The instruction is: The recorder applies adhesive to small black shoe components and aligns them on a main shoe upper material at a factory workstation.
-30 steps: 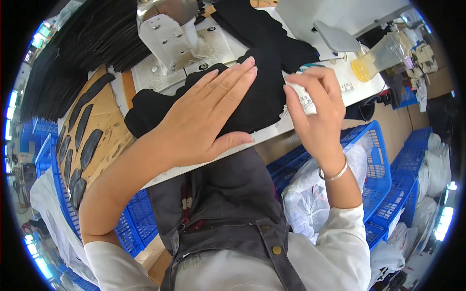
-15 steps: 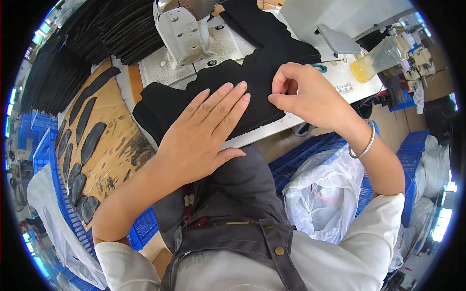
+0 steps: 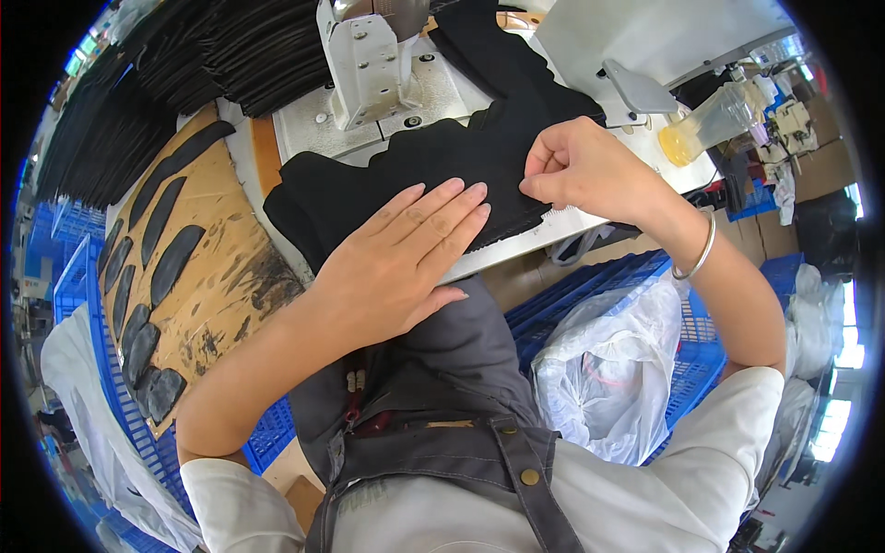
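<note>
Cloth (image 3: 442, 152) beneath flat left fingers (image 3: 441, 224) and curled right fingers (image 3: 553, 143).

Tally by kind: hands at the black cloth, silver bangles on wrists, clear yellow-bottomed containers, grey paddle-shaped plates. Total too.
Hands at the black cloth: 2 (left hand, right hand)
Silver bangle: 1
Clear yellow-bottomed container: 1
Grey paddle-shaped plate: 1
Total: 5

No words, numbers or signs can be read.
</note>
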Demonstrator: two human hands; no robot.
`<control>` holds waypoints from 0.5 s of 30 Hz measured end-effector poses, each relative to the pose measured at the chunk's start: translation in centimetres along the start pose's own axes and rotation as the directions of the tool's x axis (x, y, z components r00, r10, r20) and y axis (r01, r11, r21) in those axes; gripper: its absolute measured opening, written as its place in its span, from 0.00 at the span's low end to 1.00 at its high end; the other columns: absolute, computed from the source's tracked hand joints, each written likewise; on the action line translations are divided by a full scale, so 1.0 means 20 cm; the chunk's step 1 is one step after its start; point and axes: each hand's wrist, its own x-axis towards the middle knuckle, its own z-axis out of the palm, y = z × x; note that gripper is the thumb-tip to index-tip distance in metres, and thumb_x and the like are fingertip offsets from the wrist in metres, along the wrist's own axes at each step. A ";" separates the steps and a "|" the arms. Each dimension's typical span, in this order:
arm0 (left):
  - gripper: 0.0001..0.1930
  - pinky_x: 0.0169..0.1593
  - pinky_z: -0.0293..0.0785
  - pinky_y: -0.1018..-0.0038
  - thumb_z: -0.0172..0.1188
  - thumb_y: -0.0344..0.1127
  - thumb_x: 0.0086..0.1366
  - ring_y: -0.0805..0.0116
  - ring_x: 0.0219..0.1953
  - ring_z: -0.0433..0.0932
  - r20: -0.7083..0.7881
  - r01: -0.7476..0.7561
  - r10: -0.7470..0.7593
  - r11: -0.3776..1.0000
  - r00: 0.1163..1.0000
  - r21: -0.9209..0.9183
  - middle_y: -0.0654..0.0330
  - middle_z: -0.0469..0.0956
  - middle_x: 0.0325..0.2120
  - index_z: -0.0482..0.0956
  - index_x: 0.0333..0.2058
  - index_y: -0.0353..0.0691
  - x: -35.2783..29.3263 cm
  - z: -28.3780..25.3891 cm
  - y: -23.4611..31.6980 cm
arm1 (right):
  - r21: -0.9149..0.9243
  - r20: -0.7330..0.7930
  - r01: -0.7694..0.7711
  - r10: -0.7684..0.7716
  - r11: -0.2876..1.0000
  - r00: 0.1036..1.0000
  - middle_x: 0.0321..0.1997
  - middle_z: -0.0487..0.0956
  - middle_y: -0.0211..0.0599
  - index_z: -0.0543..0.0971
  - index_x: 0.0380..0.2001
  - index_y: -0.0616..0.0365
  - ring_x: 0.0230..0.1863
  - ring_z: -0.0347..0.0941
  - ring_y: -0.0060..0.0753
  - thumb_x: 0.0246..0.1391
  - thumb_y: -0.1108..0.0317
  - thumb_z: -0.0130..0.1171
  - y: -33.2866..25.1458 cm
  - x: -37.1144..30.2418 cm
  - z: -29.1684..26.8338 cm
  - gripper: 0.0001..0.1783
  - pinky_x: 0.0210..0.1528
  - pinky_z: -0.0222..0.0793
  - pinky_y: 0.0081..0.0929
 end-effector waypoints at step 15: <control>0.40 0.66 0.53 0.59 0.61 0.46 0.55 0.54 0.66 0.56 0.015 -0.005 0.005 1.000 1.000 -0.013 0.50 0.56 0.64 0.57 0.62 0.32 -0.01 0.01 -0.01 | 0.139 -0.033 0.231 -0.229 0.963 0.973 0.23 0.76 0.34 0.72 0.37 0.66 0.25 0.70 0.23 0.48 0.73 0.59 -0.11 -0.10 -0.01 0.13 0.27 0.65 0.23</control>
